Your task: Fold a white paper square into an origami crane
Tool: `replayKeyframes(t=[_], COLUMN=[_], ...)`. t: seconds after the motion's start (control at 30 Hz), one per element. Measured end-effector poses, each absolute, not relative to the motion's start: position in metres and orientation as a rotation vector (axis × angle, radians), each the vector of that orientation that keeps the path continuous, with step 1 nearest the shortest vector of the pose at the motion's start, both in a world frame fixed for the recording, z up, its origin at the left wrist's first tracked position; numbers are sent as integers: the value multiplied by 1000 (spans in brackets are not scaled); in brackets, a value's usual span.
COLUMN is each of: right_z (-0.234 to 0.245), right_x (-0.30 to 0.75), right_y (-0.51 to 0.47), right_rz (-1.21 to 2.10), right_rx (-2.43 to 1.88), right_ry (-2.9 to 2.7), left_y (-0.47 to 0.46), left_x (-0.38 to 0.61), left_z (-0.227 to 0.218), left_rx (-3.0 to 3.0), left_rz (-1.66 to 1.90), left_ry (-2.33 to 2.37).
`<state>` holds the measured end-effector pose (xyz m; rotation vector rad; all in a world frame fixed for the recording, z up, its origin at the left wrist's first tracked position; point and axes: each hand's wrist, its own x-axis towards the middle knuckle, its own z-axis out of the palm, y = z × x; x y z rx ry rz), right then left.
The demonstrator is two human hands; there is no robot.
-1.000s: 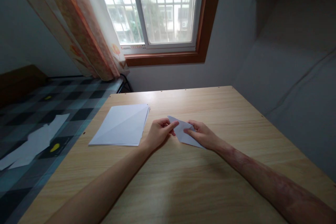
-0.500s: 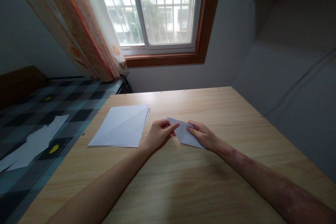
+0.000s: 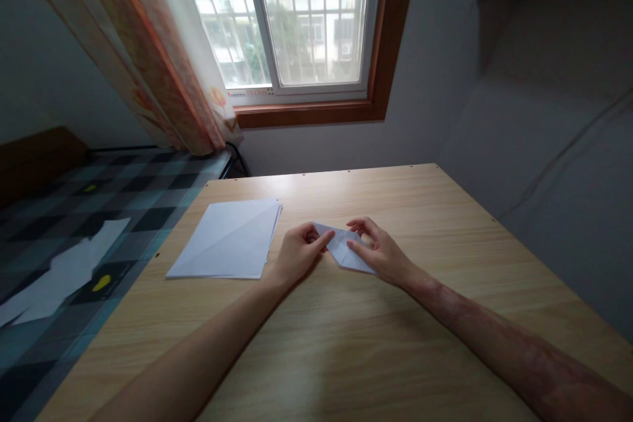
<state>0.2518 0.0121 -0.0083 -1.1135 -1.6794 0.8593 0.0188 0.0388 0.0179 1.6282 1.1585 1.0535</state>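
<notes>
A small white folded paper (image 3: 345, 252) is held just above the wooden table, with creases showing across its face. My left hand (image 3: 301, 252) is closed on its left corner, thumb on top and fingers curled underneath. At the paper's right side is my right hand (image 3: 378, 247), its thumb lying on the face. The index finger of that hand is raised and bent near the far edge, while its lower fingers are partly hidden behind the paper. A stack of white paper sheets (image 3: 227, 237) lies left of my hands, the top sheet marked by a diagonal crease.
The wooden table (image 3: 316, 356) stretches toward a wall below a barred window (image 3: 316, 20). On the left, a bed with a checked cover (image 3: 163, 214) adjoins the table and bears white paper scraps (image 3: 74, 267). An orange-patterned curtain (image 3: 168, 79) hangs above it.
My right hand has shifted slightly up and its index finger has lifted away from the paper. The folded paper looks flatter, with more creases visible. My left hand has hardly moved.
</notes>
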Motion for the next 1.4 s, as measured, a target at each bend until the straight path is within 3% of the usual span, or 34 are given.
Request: replayKeyframes(t=[0.2, 0.37, 0.67, 0.8, 0.97, 1.4], right_z=[3, 9, 9, 9, 9, 2], right_x=[256, 258, 268, 278, 285, 287], right_y=[9, 5, 12, 18, 21, 23], right_rz=[389, 232, 212, 253, 223, 340], right_rx=[-1103, -991, -860, -830, -831, -939], right_ry=[-1955, -2260, -2367, -2361, -2303, -2279], left_y=[40, 40, 33, 35, 40, 41], left_x=[16, 14, 15, 12, 11, 11], left_z=[15, 14, 20, 20, 15, 12], left_rx=[1846, 1945, 2399, 2621, 2701, 2711], left_rz=[1076, 1060, 1071, 1087, 812, 748], left_ry=[1365, 1432, 1537, 1165, 770, 816])
